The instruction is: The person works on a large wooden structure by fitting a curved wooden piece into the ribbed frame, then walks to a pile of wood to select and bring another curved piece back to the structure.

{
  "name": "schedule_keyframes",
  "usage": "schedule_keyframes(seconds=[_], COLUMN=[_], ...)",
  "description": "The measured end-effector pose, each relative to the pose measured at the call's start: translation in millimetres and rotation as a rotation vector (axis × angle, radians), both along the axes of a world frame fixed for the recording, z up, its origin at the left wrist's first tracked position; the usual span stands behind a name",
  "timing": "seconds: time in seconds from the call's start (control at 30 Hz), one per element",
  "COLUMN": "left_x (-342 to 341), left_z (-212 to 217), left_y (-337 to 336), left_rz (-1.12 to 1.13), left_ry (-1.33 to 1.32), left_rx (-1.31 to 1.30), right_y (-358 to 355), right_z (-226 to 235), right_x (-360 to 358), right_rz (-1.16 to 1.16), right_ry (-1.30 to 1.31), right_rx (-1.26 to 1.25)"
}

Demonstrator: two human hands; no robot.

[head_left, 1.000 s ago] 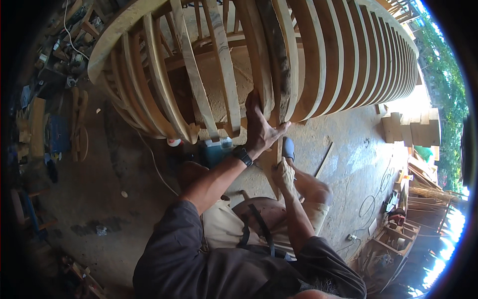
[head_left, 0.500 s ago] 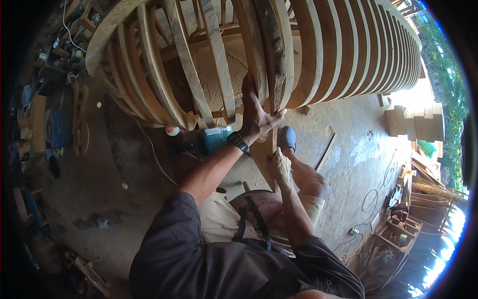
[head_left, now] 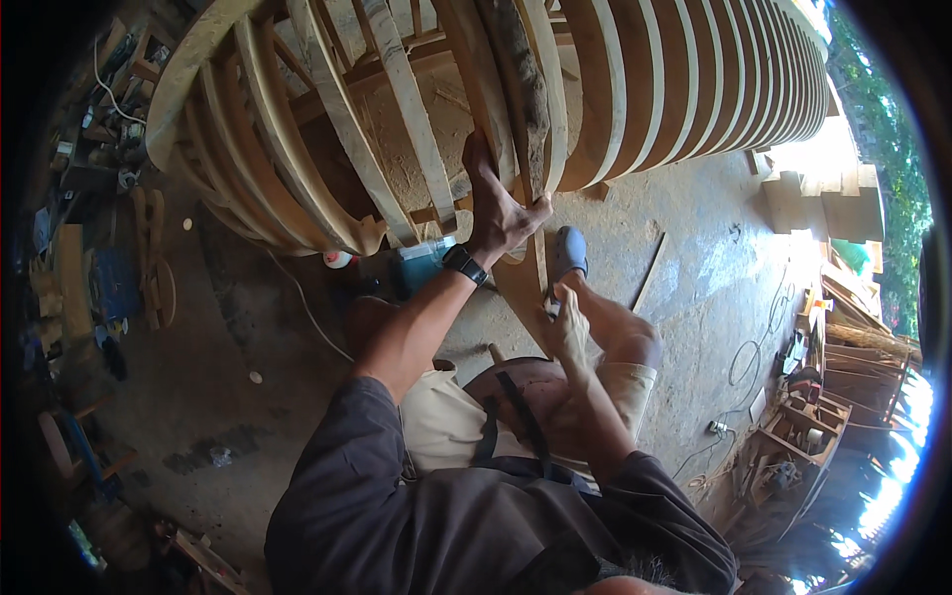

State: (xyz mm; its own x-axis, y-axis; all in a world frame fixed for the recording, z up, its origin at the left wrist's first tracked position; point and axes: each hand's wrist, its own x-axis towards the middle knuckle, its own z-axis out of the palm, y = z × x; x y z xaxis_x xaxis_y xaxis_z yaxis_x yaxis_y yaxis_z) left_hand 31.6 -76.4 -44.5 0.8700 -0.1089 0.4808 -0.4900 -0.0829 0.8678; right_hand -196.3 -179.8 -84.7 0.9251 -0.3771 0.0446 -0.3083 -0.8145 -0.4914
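A large curved frame of wooden ribs (head_left: 605, 99) spans the top of the view. My left hand (head_left: 504, 213), with a dark watch on the wrist, grips the lower part of a curved wooden rib (head_left: 486, 84), fingers up along it and thumb out to the right. Beside that rib runs a dark, rough-edged strip (head_left: 526, 79). Below the left hand, a tapering wooden board (head_left: 521, 293) reaches down between my legs. My right hand (head_left: 569, 327) is closed at the board's right edge, around a small thing mostly hidden by the fingers.
A blue-green container (head_left: 421, 263) and a white bottle with red (head_left: 338, 260) stand under the frame. A thin wooden stick (head_left: 650, 273) lies on the floor at right. Cables (head_left: 759, 347) trail near a wooden rack (head_left: 808, 426). Stacked boards (head_left: 828, 208) stand at far right.
The right hand has shifted slightly down and right, with its fingers turned. The left hand keeps its grip on the rib. The whole view has shifted a little.
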Motion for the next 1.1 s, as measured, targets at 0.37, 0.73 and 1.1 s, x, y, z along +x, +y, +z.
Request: schedule_keyframes(seconds=[0.37,0.73,1.1], left_x=[-1,0,-10], left_z=[1,9,-5], left_y=[4,-11,-3], left_rz=[0.008,-0.022,-0.033], left_ry=[0.022,0.008,0.120], left_rx=[-0.033,-0.061,-0.031], right_y=[44,-185,-134], right_z=[70,34,-32], right_x=[-57,-270,-130], right_rz=[0.268,-0.847,-0.669], right_ry=[0.549,0.125,1.171], right_rx=[0.303,0.480,0.175])
